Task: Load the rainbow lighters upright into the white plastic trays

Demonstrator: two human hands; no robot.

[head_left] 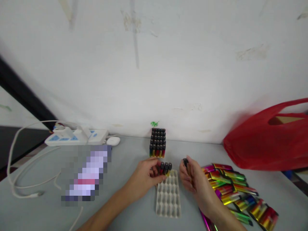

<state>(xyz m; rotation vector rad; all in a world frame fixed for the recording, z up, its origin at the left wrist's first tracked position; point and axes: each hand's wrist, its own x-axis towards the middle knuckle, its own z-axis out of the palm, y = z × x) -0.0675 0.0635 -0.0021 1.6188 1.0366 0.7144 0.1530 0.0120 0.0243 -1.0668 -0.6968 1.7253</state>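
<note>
A pale tray (168,195) with rows of small pockets lies in front of me on the table. At its far end my left hand (148,175) is closed around black-topped lighters (166,166), three of which show upright side by side. Whether their lower ends sit in the pockets I cannot tell. To the right of the tray, my right hand (192,176) is closed on a lighter (185,162); only its black top shows above the fingers. Just beyond my left hand, a block of upright lighters (158,142) with black tops and shiny coloured bodies stands in tight rows.
Shiny multicoloured lighters (232,186) lie in a loose heap to the right, partly behind my right forearm. A red bag (267,141) stands at the back right. A white power strip (96,137), cables and a blurred phone-like object (89,173) occupy the left. A wall rises behind.
</note>
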